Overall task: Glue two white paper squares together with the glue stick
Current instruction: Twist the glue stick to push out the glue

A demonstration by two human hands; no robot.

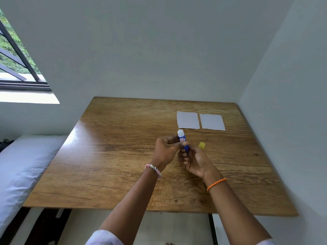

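Two white paper squares lie side by side at the far right of the wooden table (pixel 123 156), the left square (pixel 188 120) and the right square (pixel 212 122) a small gap apart. Just in front of them both my hands hold a blue glue stick (pixel 182 138) upright above the table, its white glue tip exposed at the top. My left hand (pixel 165 152) pinches the tube's middle. My right hand (pixel 195 160) grips its lower end. The yellow cap (pixel 201 145) stands on the table just right of my right hand.
White walls close the table's far and right edges. A bed with white bedding (pixel 23 170) runs along the left side, below a window (pixel 16 55). The table's near edge crosses above my forearms.
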